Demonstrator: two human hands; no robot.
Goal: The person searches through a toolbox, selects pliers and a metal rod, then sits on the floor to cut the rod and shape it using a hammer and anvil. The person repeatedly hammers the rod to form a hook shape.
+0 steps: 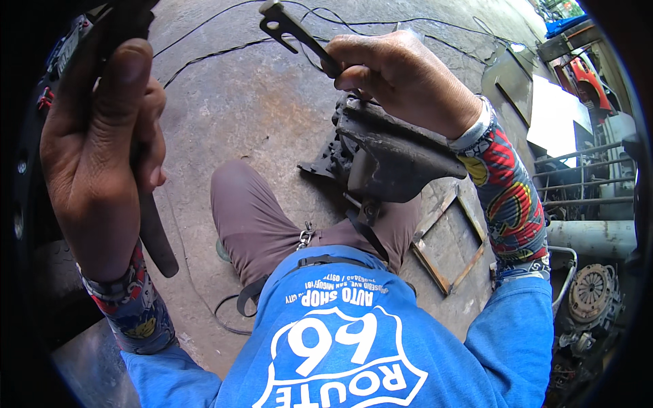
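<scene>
My left hand (pixel 102 156), raised at the left and close to the camera, has its fingers wrapped round a long dark tool (pixel 158 238). The tool's tapered end hangs below the fist, while its upper part is dark and cut off by the view's edge, so its kind is unclear. At the upper middle my right hand (pixel 398 75) grips a dark flat metal bar (pixel 289 28) between thumb and fingers. The bar's far end has a slotted, forked shape and a round knob. A dark, heavy bench vise (pixel 401 156) stands just below my right hand.
Black cables (pixel 204 58) run across the concrete floor (pixel 265 115). A rectangular metal frame (pixel 449 238) lies right of my legs. Farther right are a white sheet (pixel 559 119), metal racks (pixel 585 183), a pale pipe (pixel 592 232) and a round clutch cover (pixel 590 292) among loose parts.
</scene>
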